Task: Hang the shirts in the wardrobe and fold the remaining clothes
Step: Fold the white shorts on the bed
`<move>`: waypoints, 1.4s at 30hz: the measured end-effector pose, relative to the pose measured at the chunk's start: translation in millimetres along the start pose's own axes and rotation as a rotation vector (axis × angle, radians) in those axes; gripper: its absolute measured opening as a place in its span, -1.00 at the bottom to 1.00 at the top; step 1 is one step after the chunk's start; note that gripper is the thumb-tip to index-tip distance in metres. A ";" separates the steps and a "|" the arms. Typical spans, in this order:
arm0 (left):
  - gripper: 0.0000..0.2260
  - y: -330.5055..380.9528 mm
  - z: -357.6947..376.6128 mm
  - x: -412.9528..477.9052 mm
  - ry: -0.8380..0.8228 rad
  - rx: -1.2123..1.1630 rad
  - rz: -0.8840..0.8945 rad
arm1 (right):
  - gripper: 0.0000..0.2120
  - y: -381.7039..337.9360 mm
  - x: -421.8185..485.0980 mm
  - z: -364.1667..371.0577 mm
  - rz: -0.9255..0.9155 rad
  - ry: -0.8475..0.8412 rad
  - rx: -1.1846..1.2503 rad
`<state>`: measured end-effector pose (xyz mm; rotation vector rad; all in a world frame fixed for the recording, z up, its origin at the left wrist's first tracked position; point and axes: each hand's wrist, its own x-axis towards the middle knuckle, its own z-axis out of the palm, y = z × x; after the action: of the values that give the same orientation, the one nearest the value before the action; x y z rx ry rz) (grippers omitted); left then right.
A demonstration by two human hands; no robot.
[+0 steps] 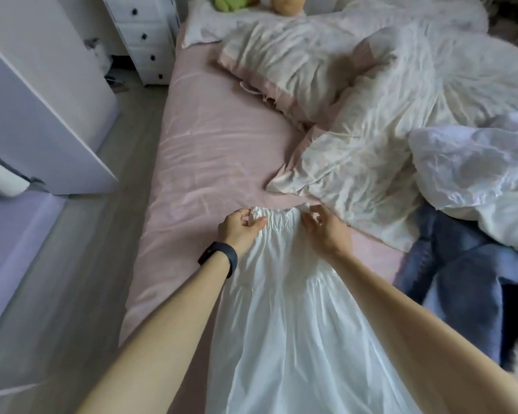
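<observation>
Closest to me, the white skirt lay long and flat down the bed, on its smooth pink sheet. I think it was spread out like that so it could be folded neatly. Its cloth looked thin and soft, with little pleats, and the top band was stretchy and bunched up. My left hand, with a black band on the wrist, pinched the left corner of that top band. My right hand had its fingers curled on the right corner, holding it too. Both seemed to pull the top straight. Just to the right lay blue jeans, thick and rumpled, likely waiting to be folded. Farther off were a puffy, wrinkled duvet, a pillow and white drawers.
</observation>
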<state>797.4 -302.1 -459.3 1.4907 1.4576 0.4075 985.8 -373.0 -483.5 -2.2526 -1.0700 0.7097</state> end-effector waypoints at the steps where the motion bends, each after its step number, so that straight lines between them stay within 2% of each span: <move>1: -0.44 -9.6 7.7 8.7 -0.027 0.066 -0.017 | -0.62 8.1 5.7 9.0 0.002 -0.002 -0.043; 3: -0.30 -31.0 17.1 9.9 -0.006 0.280 0.064 | -0.50 21.9 -0.5 17.1 -0.063 0.068 -0.177; 5: -0.29 -55.9 23.9 -29.8 0.112 0.455 0.363 | -0.44 40.0 -46.2 14.6 -0.213 0.191 -0.328; 6: -0.32 -73.3 29.2 -61.5 0.118 0.526 0.500 | -0.42 54.4 -80.7 16.2 -0.297 0.191 -0.397; 8: -0.36 -98.6 40.6 -117.8 0.051 0.636 0.630 | -0.35 84.5 -137.1 17.5 -0.354 0.054 -0.499; 11: -0.38 -163.8 62.3 -172.2 -0.072 0.900 0.527 | -0.27 147.6 -182.7 17.3 -0.154 -0.247 -0.699; 13: -0.41 -194.3 64.8 -181.9 -0.099 0.998 0.427 | -0.25 171.6 -190.4 15.9 -0.045 -0.287 -0.742; 15: -0.43 -203.6 63.2 -191.7 -0.091 1.006 0.404 | -0.24 174.6 -196.4 9.1 -0.022 -0.280 -0.728; 17: -0.43 -197.1 59.6 -209.0 -0.010 0.910 0.353 | -0.23 174.4 -206.3 1.6 0.019 -0.220 -0.635; 18: -0.41 -195.2 58.0 -220.6 0.050 0.817 0.263 | -0.22 173.7 -216.1 -3.8 0.056 -0.143 -0.575; 21: -0.29 -199.8 50.2 -278.8 0.263 0.401 -0.222 | -0.15 190.7 -263.5 -26.1 0.310 0.081 -0.366; 22: -0.24 -204.4 49.0 -299.1 0.264 0.283 -0.354 | -0.10 200.1 -279.0 -33.1 0.429 0.083 -0.286; 24: -0.23 -206.2 48.3 -333.5 0.180 0.211 -0.467 | -0.02 218.3 -305.9 -45.4 0.550 -0.030 -0.209; 26: -0.32 -208.7 49.2 -348.9 0.143 0.036 -0.566 | -0.16 230.8 -317.2 -54.3 0.553 -0.093 -0.093; 29: -0.19 -218.6 55.5 -356.2 0.081 -0.373 -0.811 | -0.67 229.4 -334.1 -62.8 0.631 -0.060 0.228; 31: -0.16 -232.3 60.7 -355.1 0.053 -0.512 -0.835 | -0.80 229.6 -341.9 -65.4 0.706 -0.023 0.418; 33: -0.15 -222.1 59.0 -353.1 0.094 -0.616 -0.827 | -0.86 227.8 -342.0 -65.2 0.755 -0.005 0.664; 34: -0.23 -213.2 57.0 -354.5 0.138 -0.688 -0.791 | -0.89 224.6 -343.0 -67.3 0.779 -0.001 0.788; 36: -0.53 -197.5 53.4 -355.3 0.223 -0.830 -0.742 | -0.93 223.4 -336.6 -70.4 0.825 0.005 0.967; 37: -0.56 -196.0 55.0 -355.9 0.284 -0.869 -0.739 | -0.95 222.1 -334.4 -74.2 0.842 0.002 1.035; 39: -0.52 -186.8 57.0 -358.3 0.430 -0.847 -0.722 | -0.96 220.9 -330.2 -78.6 0.847 0.025 1.122; 42: -0.42 -172.0 53.4 -374.3 0.607 -0.657 -0.725 | -0.82 213.1 -334.8 -84.8 0.843 0.190 1.100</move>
<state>656.9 -692.4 -480.0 0.2665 1.9498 0.8176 969.9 -778.5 -488.6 -1.6004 0.4177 1.0229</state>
